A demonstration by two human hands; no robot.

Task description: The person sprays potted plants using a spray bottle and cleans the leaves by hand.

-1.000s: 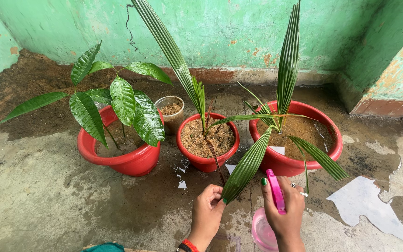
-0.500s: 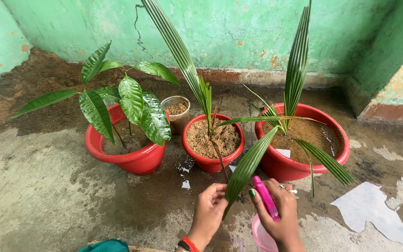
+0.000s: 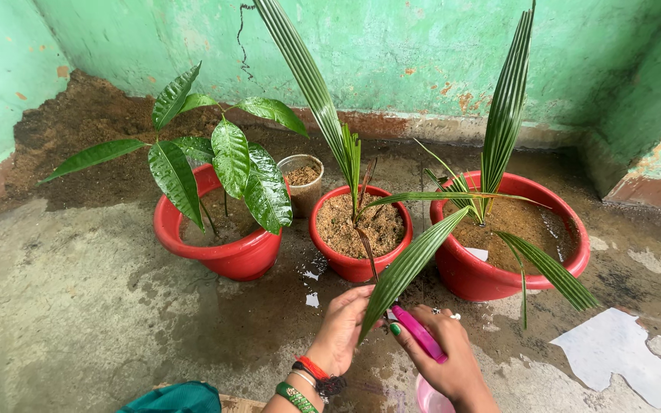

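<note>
My left hand (image 3: 342, 329) pinches the drooping tip of a long ribbed palm leaf (image 3: 415, 261) that grows from the right red pot (image 3: 483, 279). My right hand (image 3: 449, 359) grips a pink spray bottle (image 3: 422, 340) with its magenta trigger head pointing up-left, close under that leaf tip. The bottle's pale pink body sits at the bottom edge, partly hidden by my hand. A smaller red pot (image 3: 353, 268) of sandy soil with a slim palm seedling stands just beyond my hands.
A left red pot (image 3: 219, 260) holds a broad-leaved sapling (image 3: 231, 164). A clear cup of soil (image 3: 302, 180) stands behind the pots. The wet concrete floor (image 3: 78, 306) has white patches; a green wall and loose soil lie behind.
The view has shifted so pots sit further right. My right hand has swung the spray head left and lower, closer to the leaf tip held by my left hand.
</note>
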